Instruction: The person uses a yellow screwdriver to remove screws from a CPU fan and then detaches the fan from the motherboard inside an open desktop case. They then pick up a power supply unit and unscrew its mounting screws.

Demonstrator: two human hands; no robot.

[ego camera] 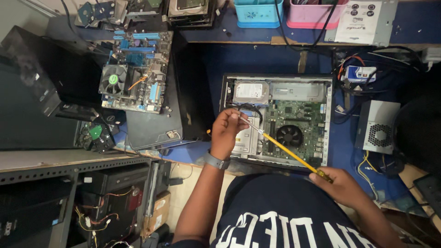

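Over the opened computer case, at mid-bench: a long screwdriver is held between both hands.
Screwdriver (280, 148): yellow shaft with a bare metal tip; runs on a slant from lower right up to upper left, above the case interior and not seen touching any part inside.
Right hand (337, 183): clenched round the handle end of the screwdriver, at the near edge of the case, close to the person's chest.
Left hand (228, 128): fingertips pinched on the metal tip end of the screwdriver; a grey wristband (216, 161) sits on the wrist.
Computer case (327, 120): lies flat with its side open, on the blue bench top (248, 59); the left hand is over its left part.
Hard drive (251, 92): silver, in the upper left corner of the case, just above the left hand.
Cooling fan (289, 136): round, black, on the green board inside the case, just beyond the screwdriver shaft.
Black cable (255, 110): loops inside the case beside the left fingertips; contact cannot be told.
Loose motherboard (136, 71): blue, with its own fan, lies well left of the case on a dark panel.
Power supply unit (379, 128): grey box with a vent grille, right of the case, among loose wires.
Plastic bins: one blue (258, 13) and one pink (316, 14), at the far edge of the bench.
Shelf frame (69, 167): grey metal, lower left, with dark equipment stacked beneath.
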